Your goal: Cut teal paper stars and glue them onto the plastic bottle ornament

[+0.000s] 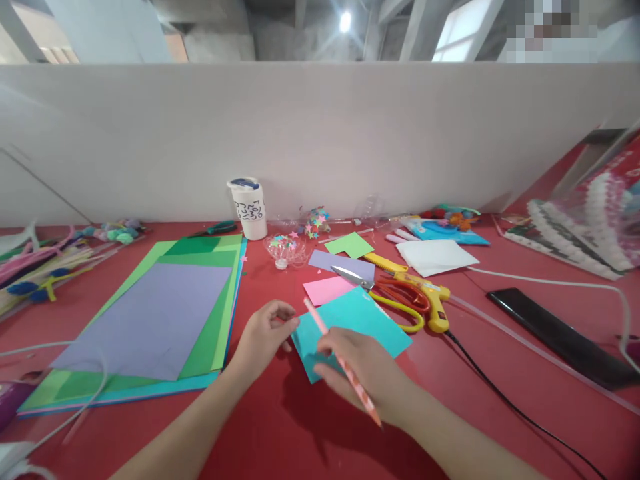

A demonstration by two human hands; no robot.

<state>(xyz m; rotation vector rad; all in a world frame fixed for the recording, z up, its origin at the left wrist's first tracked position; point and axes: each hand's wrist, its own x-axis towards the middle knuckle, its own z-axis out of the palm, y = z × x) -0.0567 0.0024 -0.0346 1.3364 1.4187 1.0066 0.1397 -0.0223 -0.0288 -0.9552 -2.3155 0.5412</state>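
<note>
My right hand [360,367] holds a pink patterned pencil [320,319] slantwise. Its blunt end points away from me and its wooden tip toward my wrist. Beneath that hand is a square of turquoise paper [370,320]. My left hand [267,333] is at the paper's left corner, thumb and fingers curled in a pinch at its edge. Behind the turquoise sheet are small pieces of pink paper [327,290], purple paper [345,265] and light green paper [350,244]. Scissors [400,303] with red and yellow handles touch its far right side.
A yellow glue gun [436,300] with a black cord lies right, near a black phone-like object [555,333]. Coloured sheets [155,313] are stacked left. A white tumbler [249,208] stands by the partition [320,140], near a clear container [285,250] with stars.
</note>
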